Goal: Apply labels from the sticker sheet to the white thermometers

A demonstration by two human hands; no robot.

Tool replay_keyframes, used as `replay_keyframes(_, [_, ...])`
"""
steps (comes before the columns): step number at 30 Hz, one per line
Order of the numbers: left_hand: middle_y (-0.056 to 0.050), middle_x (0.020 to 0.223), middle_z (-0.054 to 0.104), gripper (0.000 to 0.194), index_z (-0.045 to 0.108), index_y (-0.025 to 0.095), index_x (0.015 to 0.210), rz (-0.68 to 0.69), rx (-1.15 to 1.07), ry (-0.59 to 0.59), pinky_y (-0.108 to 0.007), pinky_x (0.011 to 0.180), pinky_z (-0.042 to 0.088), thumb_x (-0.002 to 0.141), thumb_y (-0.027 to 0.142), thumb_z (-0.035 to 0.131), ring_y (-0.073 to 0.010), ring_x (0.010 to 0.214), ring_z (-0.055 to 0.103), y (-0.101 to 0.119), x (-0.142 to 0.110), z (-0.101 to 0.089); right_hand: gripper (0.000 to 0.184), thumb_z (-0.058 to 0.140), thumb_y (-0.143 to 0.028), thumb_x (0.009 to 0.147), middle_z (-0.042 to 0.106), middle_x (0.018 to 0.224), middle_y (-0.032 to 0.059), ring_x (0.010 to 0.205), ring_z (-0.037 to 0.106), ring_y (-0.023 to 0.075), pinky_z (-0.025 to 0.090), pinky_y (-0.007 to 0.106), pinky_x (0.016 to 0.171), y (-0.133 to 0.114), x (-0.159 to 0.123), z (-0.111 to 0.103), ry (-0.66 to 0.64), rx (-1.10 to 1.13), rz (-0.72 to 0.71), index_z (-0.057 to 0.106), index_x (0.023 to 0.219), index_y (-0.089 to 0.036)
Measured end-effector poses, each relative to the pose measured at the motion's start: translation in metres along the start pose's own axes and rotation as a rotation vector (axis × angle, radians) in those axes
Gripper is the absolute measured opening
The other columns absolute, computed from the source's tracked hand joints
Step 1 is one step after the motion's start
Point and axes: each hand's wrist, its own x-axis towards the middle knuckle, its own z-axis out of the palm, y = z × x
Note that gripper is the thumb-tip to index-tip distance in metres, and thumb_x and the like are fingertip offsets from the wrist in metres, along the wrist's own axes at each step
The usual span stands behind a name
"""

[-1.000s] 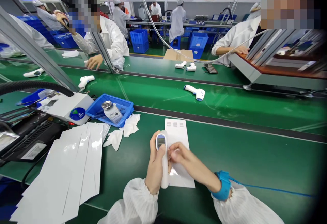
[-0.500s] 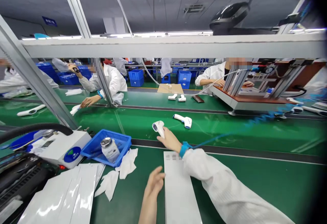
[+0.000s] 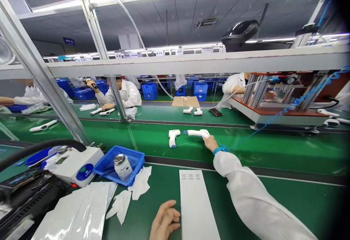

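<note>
My right hand point(image 3: 210, 143), in a white sleeve with a blue wrist strap, reaches out over the green belt. Its fingers close on the head end of a white forehead thermometer point(image 3: 194, 133) that has a blue tip. A second white thermometer point(image 3: 172, 138) lies on the belt just to the left, apart from the hand. Nearer to me, my left hand point(image 3: 165, 219) is open and empty, its fingers loosely bent. It is beside the left edge of a long white sheet or stack point(image 3: 197, 205) with small grey printed marks at its far end.
On the left are a blue tray point(image 3: 138, 169) holding a metal-topped bottle point(image 3: 123, 167), white wipes point(image 3: 140, 183), glossy white sheets point(image 3: 73, 211) and a white device point(image 3: 79, 163). A metal post point(image 3: 58, 101) rises there. Across the belt, co-workers sit near a red-topped fixture point(image 3: 262, 110).
My right hand has let go of the thermometer at left, now on the belt, and has moved right to grip the other one. My view has tilted up slightly.
</note>
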Motion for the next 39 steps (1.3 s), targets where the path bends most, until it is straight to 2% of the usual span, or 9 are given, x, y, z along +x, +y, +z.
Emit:
replay_keyframes(4, [-0.007,0.087,0.067,0.043,0.062,0.017,0.113,-0.067,-0.148,-0.017,-0.033,0.078,0.05,0.08,0.043,0.067,-0.0195,0.082,0.062,0.019,-0.001,0.006,0.034,0.056,-0.035,0.096,0.06,0.122,0.0095,0.105,0.062,0.0227,0.052,0.044,0.09,0.008,-0.037,-0.001,-0.201,0.253,-0.203,0.056,0.123,-0.016])
replay_keyframes(7, [-0.01,0.097,0.066,0.044,0.06,0.02,0.116,-0.197,-0.364,-0.19,-0.038,0.082,0.051,0.085,0.051,0.059,-0.0226,0.09,0.062,0.032,0.001,0.015,0.035,0.052,-0.034,0.095,0.062,0.122,0.0074,0.11,0.06,0.0218,0.048,0.042,0.097,0.012,-0.094,0.0,-0.442,0.385,-0.397,0.054,0.126,-0.019])
replay_keyframes(11, [-0.011,0.095,0.062,0.049,0.066,0.013,0.1,-0.299,-0.465,-0.496,-0.03,0.063,0.054,0.071,0.053,0.069,-0.0192,0.081,0.06,0.031,0.003,0.028,0.049,0.064,-0.036,0.087,0.064,0.122,0.0043,0.114,0.059,0.0228,0.046,0.038,0.1,0.009,-0.17,-0.01,-0.785,0.425,-0.609,0.052,0.133,-0.023])
replay_keyframes(14, [-0.005,0.074,0.057,0.055,0.066,0.011,0.096,-0.307,-0.359,-0.554,-0.019,0.037,0.039,0.058,0.049,0.078,-0.0126,0.058,0.052,0.017,-0.002,0.034,0.051,0.055,-0.033,0.093,0.052,0.14,0.0078,0.127,0.05,0.0239,0.038,0.04,0.108,0.009,-0.2,-0.019,-0.895,0.389,-0.751,0.043,0.142,-0.025])
replay_keyframes(18, [0.004,0.064,0.049,0.066,0.048,0.02,0.133,-0.212,-0.2,-0.423,-0.015,0.032,0.029,0.074,0.033,0.074,-0.0069,0.044,0.037,0.001,-0.02,0.047,0.049,0.057,-0.027,0.091,0.053,0.138,0.007,0.126,0.05,0.0238,0.04,0.039,0.107,0.029,-0.199,-0.011,-0.806,0.294,-0.737,0.047,0.139,-0.028])
replay_keyframes(21, [0.002,0.078,0.053,0.086,0.016,0.032,0.151,-0.048,0.054,-0.265,-0.017,0.037,0.038,0.083,0.035,0.068,-0.0068,0.046,0.039,-0.002,-0.031,0.06,0.03,0.061,-0.024,0.086,0.062,0.119,0.007,0.113,0.057,0.0241,0.045,0.039,0.1,0.054,-0.179,0.01,-0.459,0.219,-0.657,0.063,0.117,-0.024])
replay_keyframes(25, [-0.007,0.118,0.055,0.079,0.01,0.037,0.151,-0.028,0.182,-0.203,-0.02,0.043,0.042,0.088,0.034,0.058,-0.0004,0.041,0.038,-0.001,-0.03,0.069,0.015,0.057,-0.023,0.087,0.062,0.109,0.0116,0.108,0.056,0.0293,0.04,0.05,0.1,0.075,-0.15,0.035,-0.138,0.192,-0.507,0.066,0.098,-0.019])
replay_keyframes(32, [-0.012,0.14,0.045,0.074,0.01,0.039,0.15,0.038,0.193,-0.22,-0.019,0.041,0.038,0.089,0.029,0.051,0.0015,0.041,0.036,-0.004,-0.014,0.071,0.013,0.059,-0.028,0.085,0.068,0.102,0.008,0.1,0.058,0.0276,0.044,0.045,0.093,0.078,-0.129,0.051,-0.062,0.213,-0.451,0.072,0.085,-0.023])
replay_keyframes(39, [-0.009,0.124,0.055,0.074,0.011,0.033,0.151,0.037,0.165,-0.252,-0.017,0.042,0.038,0.089,0.028,0.052,-0.0016,0.046,0.039,-0.005,-0.013,0.072,0.015,0.059,-0.028,0.083,0.07,0.094,0.006,0.095,0.058,0.0256,0.043,0.044,0.092,0.067,-0.123,0.055,-0.091,0.234,-0.46,0.07,0.076,-0.022])
